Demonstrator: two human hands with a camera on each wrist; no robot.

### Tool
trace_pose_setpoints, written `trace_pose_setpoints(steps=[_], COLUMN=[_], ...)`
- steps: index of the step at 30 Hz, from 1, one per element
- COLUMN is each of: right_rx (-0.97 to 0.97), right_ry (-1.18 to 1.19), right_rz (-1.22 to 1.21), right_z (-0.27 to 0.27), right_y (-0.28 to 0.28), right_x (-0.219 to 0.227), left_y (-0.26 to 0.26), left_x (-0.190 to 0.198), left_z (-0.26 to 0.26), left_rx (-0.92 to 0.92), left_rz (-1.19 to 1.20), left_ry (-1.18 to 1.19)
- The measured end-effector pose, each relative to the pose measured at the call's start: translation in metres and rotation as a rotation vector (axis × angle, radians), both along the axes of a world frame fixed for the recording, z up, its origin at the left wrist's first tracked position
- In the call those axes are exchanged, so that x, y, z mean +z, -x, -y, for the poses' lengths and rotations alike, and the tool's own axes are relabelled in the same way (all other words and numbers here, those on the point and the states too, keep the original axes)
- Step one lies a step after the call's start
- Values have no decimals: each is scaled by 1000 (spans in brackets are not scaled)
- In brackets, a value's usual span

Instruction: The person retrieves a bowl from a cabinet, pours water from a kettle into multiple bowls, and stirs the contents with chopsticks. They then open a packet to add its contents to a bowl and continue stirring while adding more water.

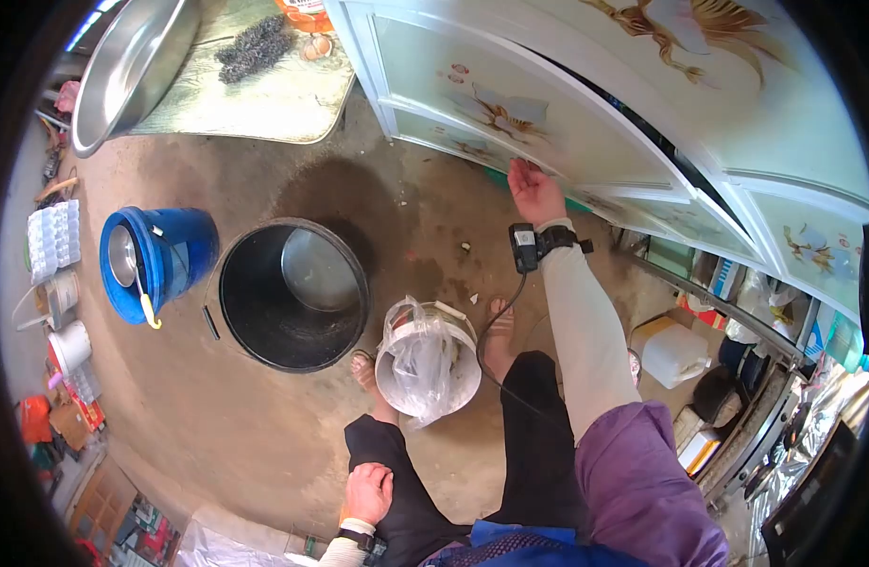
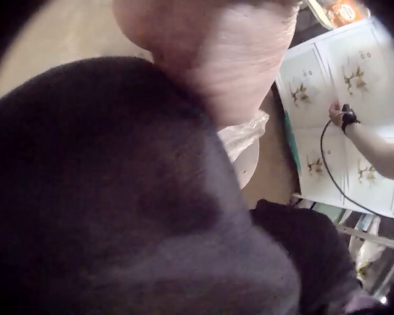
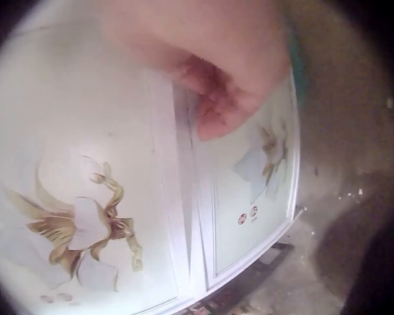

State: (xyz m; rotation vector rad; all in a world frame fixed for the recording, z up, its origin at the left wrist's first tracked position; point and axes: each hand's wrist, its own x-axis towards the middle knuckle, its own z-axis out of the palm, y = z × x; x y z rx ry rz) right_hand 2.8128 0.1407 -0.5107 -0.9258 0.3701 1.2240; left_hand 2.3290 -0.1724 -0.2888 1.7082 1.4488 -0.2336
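My left hand (image 1: 369, 492) rests on the left thigh of the black trousers (image 1: 401, 468); in the left wrist view the dark cloth fills much of the picture beside the hand (image 2: 217, 59). My right hand (image 1: 536, 194) is stretched forward to the white cabinet (image 1: 453, 85), its doors printed with gold and white flowers. In the right wrist view the fingers of that hand (image 3: 230, 72) are bent loosely, overlapping the door frame (image 3: 184, 164), with nothing seen in them. Between the feet stands a white bucket (image 1: 463, 383) with a clear plastic bag (image 1: 420, 354) in it.
Left of the white bucket are a large black bucket (image 1: 240, 350) and a blue bucket (image 1: 193, 250) with a ladle (image 1: 124, 257). A table (image 1: 292, 109) with a steel basin (image 1: 137, 71) stands at the far left. A plastic jug (image 1: 673, 352) and shelf clutter lie right.
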Motion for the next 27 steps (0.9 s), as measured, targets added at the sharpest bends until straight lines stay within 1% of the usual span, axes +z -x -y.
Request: trace_pose_setpoints(steps=[1, 4, 7, 9, 10, 13, 16, 19, 22, 25, 27], right_rx=[34, -96, -105, -138, -152, -233, -272, -327, -316, -251, -98], right_ry=[50, -22, -128, -52, -18, -15, -22, -22, -34, -105, -66], right_rz=[-19, -28, -93, -62, -46, -27, 47, 51, 71, -16, 192], right_z=[-5, -8, -4, -6, -11, -20, -11, -8, -7, -4, 4], right_y=[-2, 0, 2, 2, 4, 3, 4, -1, 1, -3, -2], right_x=[-1, -7, -15, -18, -15, -3, 1, 10, 15, 13, 1], left_y=[-2, -4, -5, -3, -1, 2, 3, 6, 7, 8, 9], left_x=[-3, -7, -8, -7, -8, -11, -12, -13, -14, -13, -13], left_z=[0, -1, -7, -8, -8, -8, -9, -10, -12, -17, -17], left_rx=[-1, 25, 56, 71, 78, 86, 87, 80, 81, 85, 83], left_rz=[-15, -34, -25, -16, -11, -6, 3, 4, 7, 7, 9], left_ry=[-24, -48, -66, -72, -73, -74, -68, -79, -76, -77, -72])
